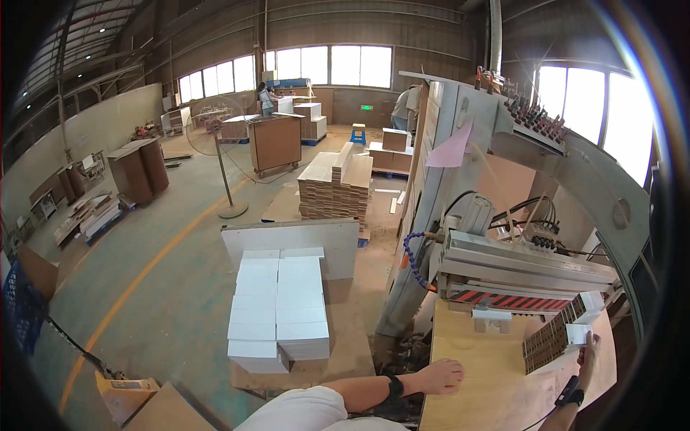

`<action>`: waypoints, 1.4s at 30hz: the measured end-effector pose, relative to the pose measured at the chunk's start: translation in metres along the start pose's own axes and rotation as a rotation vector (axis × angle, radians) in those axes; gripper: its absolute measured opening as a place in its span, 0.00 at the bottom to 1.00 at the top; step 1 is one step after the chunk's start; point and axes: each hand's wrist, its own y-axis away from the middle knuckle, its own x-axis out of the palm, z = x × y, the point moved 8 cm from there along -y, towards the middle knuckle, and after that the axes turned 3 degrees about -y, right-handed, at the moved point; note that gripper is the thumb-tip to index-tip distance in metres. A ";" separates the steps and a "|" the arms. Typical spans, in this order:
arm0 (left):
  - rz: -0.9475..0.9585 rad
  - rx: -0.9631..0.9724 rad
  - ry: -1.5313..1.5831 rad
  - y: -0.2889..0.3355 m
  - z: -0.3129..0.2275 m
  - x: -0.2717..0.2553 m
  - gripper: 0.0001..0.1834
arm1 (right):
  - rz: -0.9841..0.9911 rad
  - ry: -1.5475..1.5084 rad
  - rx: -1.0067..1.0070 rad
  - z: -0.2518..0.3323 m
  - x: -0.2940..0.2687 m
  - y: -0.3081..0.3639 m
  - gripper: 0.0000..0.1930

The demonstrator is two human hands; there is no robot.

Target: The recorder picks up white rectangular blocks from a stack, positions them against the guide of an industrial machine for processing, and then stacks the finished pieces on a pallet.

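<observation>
My left hand lies palm down on the wooden worktable, fingers spread and nothing in them. At the table's right side my right hand pinches the edge of a small white board. That board sits against the end of a row of boards with white faces and brown edges notched by slots or holes. Beyond the row, under the machine's red-and-black striped guard, a small white-topped piece lies on the table. A dark band shows on each wrist.
The machine with its hoses stands right behind the worktable. Left of me, white panels are stacked on a brown base, with a larger board upright behind. Farther off are stacked boards, a standing fan, a pallet jack and other people.
</observation>
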 end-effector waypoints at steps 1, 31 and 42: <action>-0.006 0.007 0.010 0.000 0.000 0.000 0.14 | 0.001 -0.133 -0.019 -0.001 0.000 0.004 0.22; 0.120 -0.182 0.147 -0.030 0.047 0.007 0.07 | 0.200 -0.903 0.214 -0.058 0.197 0.224 0.07; 0.192 0.269 -0.464 -0.192 0.087 0.075 0.10 | 0.097 -0.521 0.055 -0.041 0.182 0.227 0.09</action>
